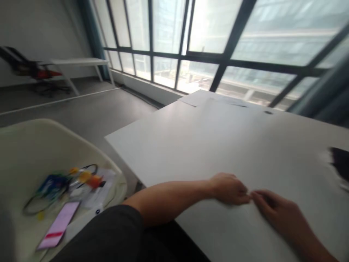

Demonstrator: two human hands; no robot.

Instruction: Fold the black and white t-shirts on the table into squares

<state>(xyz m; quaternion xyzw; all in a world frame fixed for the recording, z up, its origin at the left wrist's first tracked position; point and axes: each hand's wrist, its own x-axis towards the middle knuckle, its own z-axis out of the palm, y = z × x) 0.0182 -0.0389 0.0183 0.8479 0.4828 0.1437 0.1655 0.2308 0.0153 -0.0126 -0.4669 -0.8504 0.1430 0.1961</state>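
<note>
Both hands rest low on a white table (pixel 207 145), near its front edge. My left hand (pixel 229 188) reaches across from the left, fingers curled together toward the right. My right hand (pixel 275 209) comes in from the lower right, its fingertips meeting those of the left. The picture is smeared by motion, and I cannot make out anything between the fingers.
A cream chair seat (pixel 29 153) at the left holds a phone with a pink screen (pixel 58 225), a lanyard, cards and papers (pixel 73 182). Sheets of paper (pixel 209 97) lie at the table's far edge. A dark blurred object (pixel 340 162) sits at the right edge. Big windows behind.
</note>
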